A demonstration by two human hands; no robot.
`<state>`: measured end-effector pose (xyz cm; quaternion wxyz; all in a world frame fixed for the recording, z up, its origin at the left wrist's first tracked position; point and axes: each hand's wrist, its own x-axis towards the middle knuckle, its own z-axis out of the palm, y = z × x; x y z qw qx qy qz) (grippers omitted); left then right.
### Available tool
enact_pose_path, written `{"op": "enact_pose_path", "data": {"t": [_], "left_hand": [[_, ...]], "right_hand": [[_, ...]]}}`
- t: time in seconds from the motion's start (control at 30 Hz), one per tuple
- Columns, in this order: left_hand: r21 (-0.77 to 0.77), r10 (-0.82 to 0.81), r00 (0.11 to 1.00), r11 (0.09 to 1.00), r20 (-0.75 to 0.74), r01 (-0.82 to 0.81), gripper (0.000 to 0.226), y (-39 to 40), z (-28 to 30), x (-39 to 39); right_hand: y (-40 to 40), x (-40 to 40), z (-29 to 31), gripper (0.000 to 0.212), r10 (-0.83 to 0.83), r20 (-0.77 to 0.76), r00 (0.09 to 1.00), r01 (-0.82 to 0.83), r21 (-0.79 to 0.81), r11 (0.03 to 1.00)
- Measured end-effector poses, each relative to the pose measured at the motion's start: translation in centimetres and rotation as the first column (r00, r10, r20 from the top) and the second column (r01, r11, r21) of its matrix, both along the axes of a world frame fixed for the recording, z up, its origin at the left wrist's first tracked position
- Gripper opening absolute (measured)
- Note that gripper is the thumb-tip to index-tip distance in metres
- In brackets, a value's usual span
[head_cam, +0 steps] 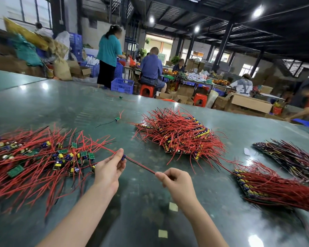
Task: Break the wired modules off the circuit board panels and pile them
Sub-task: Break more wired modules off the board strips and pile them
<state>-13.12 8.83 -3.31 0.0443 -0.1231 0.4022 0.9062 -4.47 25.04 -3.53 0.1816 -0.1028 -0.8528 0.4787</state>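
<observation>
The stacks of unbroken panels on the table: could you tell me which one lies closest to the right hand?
The stack at the right, just beyond the right hand. The big middle stack and the dark stack lie farther off.

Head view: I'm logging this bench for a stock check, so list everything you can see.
table: one, dark green, glossy, underneath everything
loose module pile: one, red wires and green boards, left
panel stacks: three, red-wired, centre, right, far right
stray modules: two, green, beyond the piles
held module: one, its red-black wire pulled between both hands
background workers: several, at benches
left hand: pinching the module
right hand: gripping the wire end
</observation>
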Motion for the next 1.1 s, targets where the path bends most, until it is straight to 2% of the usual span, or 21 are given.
{"op": "enact_pose_path", "data": {"t": [0.1, 0.2, 0.23, 0.3, 0.37, 0.4, 0.57, 0.8, 0.9, 1.1], "left_hand": [[0.021, -0.023, 1.0, 1.0, 0.003, 0.023, 0.011, 0.0, -0.1, -0.1], [0.032, -0.021, 1.0, 0.999, 0.007, 0.02, 0.014, 0.0, -0.1, -0.2], [0.027, -0.013, 1.0, 1.0, 0.008, 0.012, 0.014, -0.1, -0.1, -0.3], [0.013, 0.002, 1.0, 1.0, 0.01, -0.002, 0.016, -0.4, -0.1, -0.5], [-0.005, 0.016, 1.0, 1.0, 0.004, -0.016, 0.017, -0.4, -0.3, -0.5], [-0.014, 0.024, 1.0, 1.0, -0.001, -0.024, 0.018, -0.4, -0.3, -0.5], [-0.037, 0.054, 0.998, 0.998, -0.021, -0.055, 0.022, 0.0, -0.4, -0.2], [-0.055, 0.037, 0.997, 0.998, -0.065, -0.04, 0.017, 0.9, -0.8, 0.0], [-0.014, 0.026, 0.997, 1.0, -0.067, -0.027, 0.015, 0.9, -0.8, 0.1], [0.097, -0.064, 0.998, 0.993, -0.018, 0.066, 0.015, -0.7, -0.8, -1.0]], "right_hand": [[-0.5, 0.4, 0.4, 0.036, 0.183, -0.061, 0.981, -0.19, -0.157, 0.969], [-0.4, 0.5, 0.6, 0.034, 0.205, -0.039, 0.978, -0.208, -0.182, 0.961], [-0.3, 0.5, 0.6, 0.033, 0.175, -0.013, 0.985, -0.175, -0.145, 0.974], [0.0, 0.3, 0.3, 0.031, 0.082, 0.061, 0.995, -0.084, 0.038, 0.996], [0.1, 0.1, 0.0, 0.03, 0.002, 0.112, 0.994, -0.027, 0.223, 0.974], [0.1, 0.0, -0.2, 0.031, -0.017, 0.122, 0.992, -0.016, 0.263, 0.965], [0.1, 0.0, -0.5, 0.037, -0.088, 0.131, 0.987, 0.044, 0.304, 0.952], [0.1, -0.1, -0.5, 0.033, -0.192, 0.222, 0.956, 0.089, 0.403, 0.911], [0.3, -0.1, -0.3, 0.034, -0.177, 0.253, 0.951, 0.078, 0.357, 0.931], [0.4, 0.4, 0.6, 0.04, 0.099, 0.196, 0.976, -0.11, 0.043, 0.993]]}}
